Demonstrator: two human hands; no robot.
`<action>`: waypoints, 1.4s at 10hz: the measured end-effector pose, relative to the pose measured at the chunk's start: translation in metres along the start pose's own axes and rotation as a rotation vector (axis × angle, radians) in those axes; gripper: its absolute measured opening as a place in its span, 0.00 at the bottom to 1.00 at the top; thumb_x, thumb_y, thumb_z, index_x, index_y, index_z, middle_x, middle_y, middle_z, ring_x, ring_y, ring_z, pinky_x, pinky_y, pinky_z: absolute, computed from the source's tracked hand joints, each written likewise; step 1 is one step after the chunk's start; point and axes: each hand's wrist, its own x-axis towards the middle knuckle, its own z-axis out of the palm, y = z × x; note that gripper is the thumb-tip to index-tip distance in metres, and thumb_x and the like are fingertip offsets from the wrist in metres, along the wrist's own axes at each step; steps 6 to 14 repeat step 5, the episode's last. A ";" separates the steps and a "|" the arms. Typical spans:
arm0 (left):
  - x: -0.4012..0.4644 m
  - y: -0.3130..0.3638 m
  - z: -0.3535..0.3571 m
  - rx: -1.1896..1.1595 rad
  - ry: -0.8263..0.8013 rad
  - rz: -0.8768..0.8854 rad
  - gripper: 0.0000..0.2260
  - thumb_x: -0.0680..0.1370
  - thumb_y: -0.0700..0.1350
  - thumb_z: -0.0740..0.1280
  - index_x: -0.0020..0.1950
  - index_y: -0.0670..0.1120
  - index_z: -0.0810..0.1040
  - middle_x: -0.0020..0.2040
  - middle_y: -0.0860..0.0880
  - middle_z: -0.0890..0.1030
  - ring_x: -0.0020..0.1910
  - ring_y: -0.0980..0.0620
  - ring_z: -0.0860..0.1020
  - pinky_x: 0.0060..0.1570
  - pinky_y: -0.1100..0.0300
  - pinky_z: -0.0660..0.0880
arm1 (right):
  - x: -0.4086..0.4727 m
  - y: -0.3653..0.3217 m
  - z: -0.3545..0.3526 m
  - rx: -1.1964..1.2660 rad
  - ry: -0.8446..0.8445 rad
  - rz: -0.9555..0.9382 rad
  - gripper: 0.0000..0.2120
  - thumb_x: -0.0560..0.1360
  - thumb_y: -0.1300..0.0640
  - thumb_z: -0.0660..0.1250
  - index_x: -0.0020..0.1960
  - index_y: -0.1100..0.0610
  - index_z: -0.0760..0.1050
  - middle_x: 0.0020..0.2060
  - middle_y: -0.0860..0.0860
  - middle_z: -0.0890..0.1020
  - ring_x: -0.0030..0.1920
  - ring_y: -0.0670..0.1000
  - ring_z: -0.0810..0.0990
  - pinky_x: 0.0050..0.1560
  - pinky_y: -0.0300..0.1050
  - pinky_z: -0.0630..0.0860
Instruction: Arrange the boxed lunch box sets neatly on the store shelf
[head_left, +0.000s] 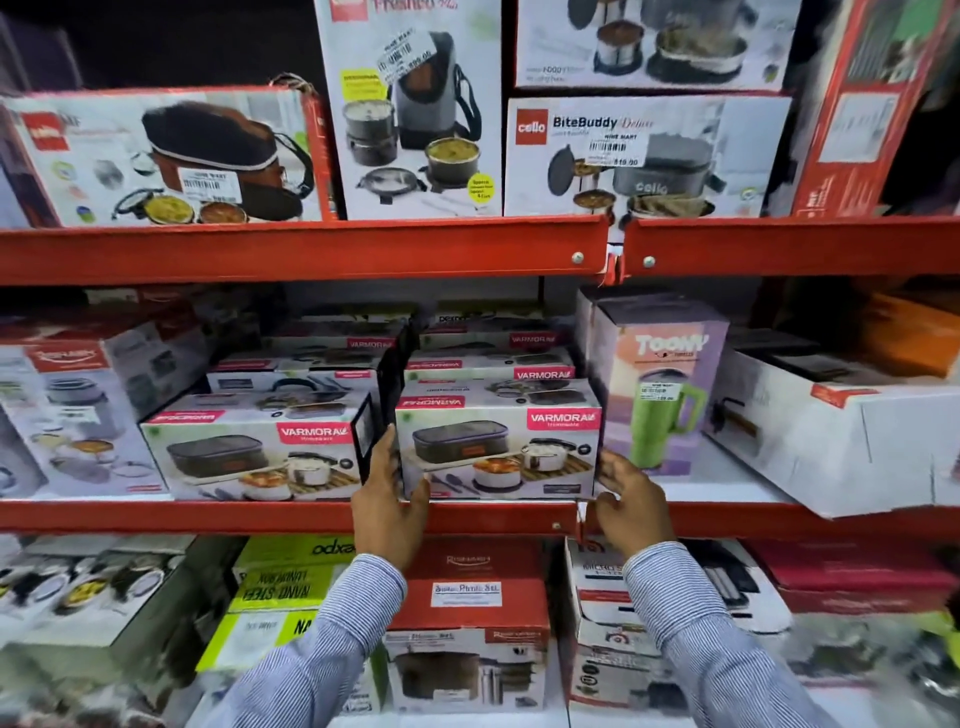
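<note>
A big red shelf rack (311, 254) fills the whole view, with three rows of boxes. The middle shelf (260, 517) holds the lunch box sets. On the top row sits a wide box with a brown lunch bag picture (161, 156), a tall box with a grey bag picture (415, 109), and a BiteBuddy box (644, 156) with another box on top of it. On the middle row, far left, is a big white and red box (67, 410). Next to it is the left Varmora box (254, 452), with more Varmora boxes stacked behind it. Just to its right is the front Varmora box (498, 449), standing at the front edge of the middle shelf, with more of the same boxes stacked behind it too. There is a thin dark gap between these two front boxes. To the right stands a purple box with a green mug picture (665, 395), and past it a long white box (841, 441) that sticks out over the shelf edge. The bottom row has a yellow box (285, 582) and a red and white picnic set box (467, 639). Two arms in striped blue sleeves (322, 649) reach up. The left hand (387, 499) is open and flat against the left side of the front Varmora box, fingers in the gap and thumb at the bottom front corner. The right hand (631, 499) is open with spread fingers, touching the box's bottom right corner. The box sits between both hands.
</note>
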 end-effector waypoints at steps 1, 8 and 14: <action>-0.002 -0.003 -0.002 0.007 0.009 0.022 0.30 0.76 0.43 0.70 0.76 0.46 0.64 0.58 0.41 0.85 0.49 0.45 0.85 0.45 0.63 0.75 | -0.004 -0.001 0.000 -0.008 0.005 0.003 0.28 0.69 0.75 0.61 0.68 0.60 0.71 0.61 0.57 0.81 0.62 0.54 0.80 0.63 0.45 0.73; -0.006 -0.008 -0.011 0.009 0.034 0.054 0.28 0.76 0.48 0.69 0.75 0.51 0.66 0.59 0.45 0.85 0.48 0.47 0.85 0.52 0.54 0.80 | -0.019 -0.006 0.001 0.009 0.055 -0.001 0.24 0.71 0.68 0.67 0.67 0.57 0.72 0.60 0.55 0.82 0.61 0.52 0.80 0.58 0.40 0.72; -0.006 -0.008 -0.011 0.009 0.034 0.054 0.28 0.76 0.48 0.69 0.75 0.51 0.66 0.59 0.45 0.85 0.48 0.47 0.85 0.52 0.54 0.80 | -0.019 -0.006 0.001 0.009 0.055 -0.001 0.24 0.71 0.68 0.67 0.67 0.57 0.72 0.60 0.55 0.82 0.61 0.52 0.80 0.58 0.40 0.72</action>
